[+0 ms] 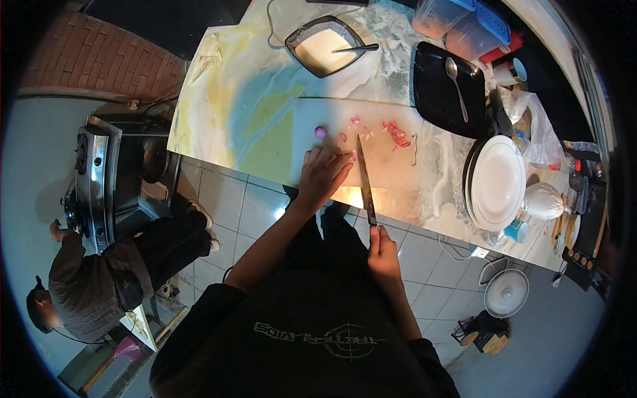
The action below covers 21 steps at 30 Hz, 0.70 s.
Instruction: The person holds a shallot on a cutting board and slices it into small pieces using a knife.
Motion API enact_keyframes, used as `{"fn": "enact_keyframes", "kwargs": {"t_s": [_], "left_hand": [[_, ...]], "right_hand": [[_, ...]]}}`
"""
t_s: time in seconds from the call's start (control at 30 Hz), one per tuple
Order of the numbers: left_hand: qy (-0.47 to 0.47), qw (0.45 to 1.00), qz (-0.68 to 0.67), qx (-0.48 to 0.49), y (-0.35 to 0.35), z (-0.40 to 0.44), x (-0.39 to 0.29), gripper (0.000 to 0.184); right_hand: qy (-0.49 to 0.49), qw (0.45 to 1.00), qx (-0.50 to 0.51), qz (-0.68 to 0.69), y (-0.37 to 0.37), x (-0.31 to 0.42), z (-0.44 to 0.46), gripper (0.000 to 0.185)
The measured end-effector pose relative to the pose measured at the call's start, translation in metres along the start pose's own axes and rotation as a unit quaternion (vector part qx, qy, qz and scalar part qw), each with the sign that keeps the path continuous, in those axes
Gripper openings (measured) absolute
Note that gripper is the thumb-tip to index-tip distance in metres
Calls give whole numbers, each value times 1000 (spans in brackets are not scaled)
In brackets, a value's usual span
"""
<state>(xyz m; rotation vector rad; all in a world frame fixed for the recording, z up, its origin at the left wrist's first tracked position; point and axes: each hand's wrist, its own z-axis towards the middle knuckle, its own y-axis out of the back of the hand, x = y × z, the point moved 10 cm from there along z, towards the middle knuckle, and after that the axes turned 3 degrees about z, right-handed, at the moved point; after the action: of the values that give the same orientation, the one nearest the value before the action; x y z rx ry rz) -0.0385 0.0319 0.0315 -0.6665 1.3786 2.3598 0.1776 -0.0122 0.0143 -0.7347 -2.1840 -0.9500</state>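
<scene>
The fingers of your left hand [321,176] pinch an onion piece [354,155]; your right hand's [383,255] wrap the knife [365,178].

1. The table [209,109] has gray and white swirls.
2. A board [398,169] lies by its near edge.
3. A bowl [302,63] sits behind the board.
4. A black tray [431,89] lies right of the bowl.
5. Plates [497,180] stand stacked beside a cup [516,231].

Black shirt [292,298], upside-down lettering [282,330], seemingly "TACTICAL VIDS", middle letters unclear
</scene>
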Motion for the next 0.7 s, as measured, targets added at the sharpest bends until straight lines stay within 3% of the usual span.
{"fn": "enact_keyframes", "kwargs": {"t_s": [0.7], "left_hand": [[-26, 999, 20, -1, 3, 0, -7, 32]], "right_hand": [[-2, 1000, 8, -12, 1, 8, 2, 32]]}}
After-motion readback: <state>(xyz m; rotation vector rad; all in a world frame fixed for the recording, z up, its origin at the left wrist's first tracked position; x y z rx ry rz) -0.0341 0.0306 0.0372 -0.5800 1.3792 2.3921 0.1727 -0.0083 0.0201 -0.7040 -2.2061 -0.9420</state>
